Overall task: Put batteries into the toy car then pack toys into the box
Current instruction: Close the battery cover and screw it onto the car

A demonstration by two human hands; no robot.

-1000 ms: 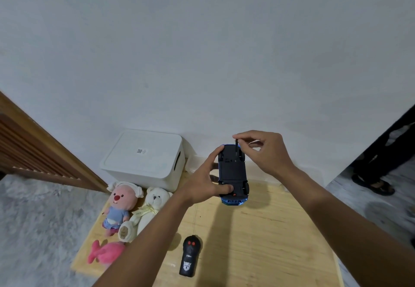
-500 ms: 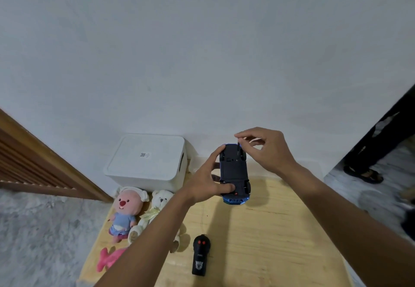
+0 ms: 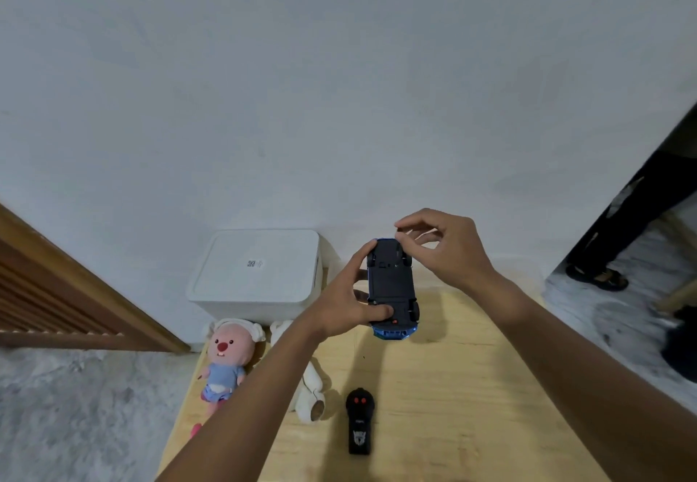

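Head view: at the left of the wooden table (image 3: 471, 387) a pink plush (image 3: 226, 353) lies in front of the closed white box (image 3: 256, 274), with a white bear (image 3: 310, 387) beside it. The left hand (image 3: 345, 306) grips the car (image 3: 392, 285), held upside down above the table, thumb on its near end and fingers round its left side. A black remote (image 3: 360, 421) lies on the table below. The right hand (image 3: 449, 251) has thumb and forefinger drawn close at the car's far end; whether they pinch anything cannot be told.

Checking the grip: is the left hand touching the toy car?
Touching: in the head view the left hand wraps the toy car, thumb on its underside.
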